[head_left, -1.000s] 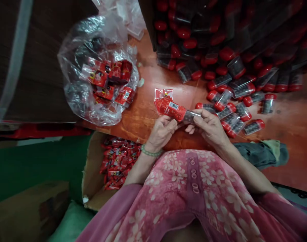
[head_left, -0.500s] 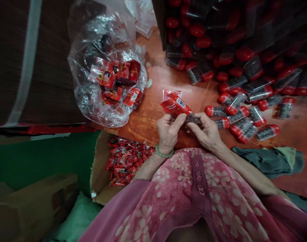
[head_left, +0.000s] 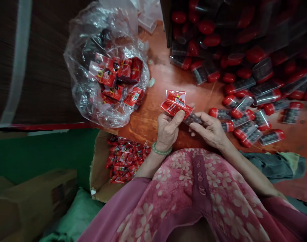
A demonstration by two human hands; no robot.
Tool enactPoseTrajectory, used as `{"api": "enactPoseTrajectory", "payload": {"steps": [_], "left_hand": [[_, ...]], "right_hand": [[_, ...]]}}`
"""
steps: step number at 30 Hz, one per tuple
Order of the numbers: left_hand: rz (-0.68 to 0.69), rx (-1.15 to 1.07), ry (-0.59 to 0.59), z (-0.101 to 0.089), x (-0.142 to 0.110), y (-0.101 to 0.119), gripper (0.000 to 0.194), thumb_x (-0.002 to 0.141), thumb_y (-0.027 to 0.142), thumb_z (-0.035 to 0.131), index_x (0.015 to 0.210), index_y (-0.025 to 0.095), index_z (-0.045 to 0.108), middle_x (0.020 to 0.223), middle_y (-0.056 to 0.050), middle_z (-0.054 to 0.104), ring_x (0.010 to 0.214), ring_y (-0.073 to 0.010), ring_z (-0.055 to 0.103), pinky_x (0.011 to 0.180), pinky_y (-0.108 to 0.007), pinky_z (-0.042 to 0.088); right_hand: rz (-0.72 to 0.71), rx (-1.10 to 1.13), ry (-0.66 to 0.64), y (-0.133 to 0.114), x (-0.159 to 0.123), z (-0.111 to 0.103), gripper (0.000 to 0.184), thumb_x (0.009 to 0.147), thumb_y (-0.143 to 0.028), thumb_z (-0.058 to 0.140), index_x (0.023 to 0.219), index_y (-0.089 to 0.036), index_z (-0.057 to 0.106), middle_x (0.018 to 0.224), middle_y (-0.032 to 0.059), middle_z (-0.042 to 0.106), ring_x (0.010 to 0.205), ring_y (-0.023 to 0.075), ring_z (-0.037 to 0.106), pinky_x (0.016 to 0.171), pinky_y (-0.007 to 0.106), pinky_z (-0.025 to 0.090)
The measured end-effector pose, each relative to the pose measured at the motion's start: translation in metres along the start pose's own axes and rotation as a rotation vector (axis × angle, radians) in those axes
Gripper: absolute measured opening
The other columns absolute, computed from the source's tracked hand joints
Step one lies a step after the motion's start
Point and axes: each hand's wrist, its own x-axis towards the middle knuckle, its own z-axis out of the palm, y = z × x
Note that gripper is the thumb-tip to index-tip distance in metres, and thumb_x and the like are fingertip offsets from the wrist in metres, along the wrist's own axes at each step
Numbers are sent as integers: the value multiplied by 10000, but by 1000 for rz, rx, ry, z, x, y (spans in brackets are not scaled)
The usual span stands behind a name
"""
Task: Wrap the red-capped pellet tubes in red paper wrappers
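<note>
My left hand (head_left: 167, 130) pinches a red printed wrapper (head_left: 172, 107) with a barcode, thumb on top. My right hand (head_left: 211, 131) grips a small clear container with dark contents (head_left: 193, 119) between thumb and fingers. The container's left end meets the wrapper's right end; whether it is inside the wrapper is hidden by my left thumb. Just beyond, another red glossy piece (head_left: 176, 93) shows, partly covered by the wrapper. Clear containers with red ends (head_left: 272, 137) lie to the right of my right hand, several of them close by.
At the back left, a clear plastic bag (head_left: 76, 97) holds bundles of red wrappers (head_left: 108, 78). A cardboard box (head_left: 99, 168) of small red packets (head_left: 127, 158) stands below the table edge. A dark heap of red-ended containers fills the back right, and a green cloth (head_left: 274, 166) lies at the right.
The wrapper has turned to lie flatter and spread wider in my left hand. Both hands keep their holds; the whole view has shifted slightly.
</note>
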Motion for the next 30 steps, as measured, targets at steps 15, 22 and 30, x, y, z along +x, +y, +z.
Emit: {"api": "enactPoseTrajectory", "payload": {"steps": [15,22,30], "left_hand": [[55,-82,19,4,2,-5,406,827,631,711,923,238,683,1111,-60,782,1205,-273,699,986,-411,587],[-21,-37,89,15,0,-5,534,737,734,712,913,232,668,1027,-67,790,1084,-272,730,767,-348,620],[-98,42,49,15,1,-7,601,785,808,584,947,237,680,921,-55,787,868,-213,756,561,-275,572]], "right_hand": [[53,-75,-55,-1,4,2,256,926,-438,667,1012,-198,645,686,-40,610,578,103,574,558,228,472],[-9,-156,20,-2,6,5,226,915,-402,667,1020,-206,626,656,-50,603,555,113,570,562,249,469],[17,-100,6,-4,8,14,352,914,-534,642,800,-209,569,665,-26,588,539,105,561,532,242,471]]}}
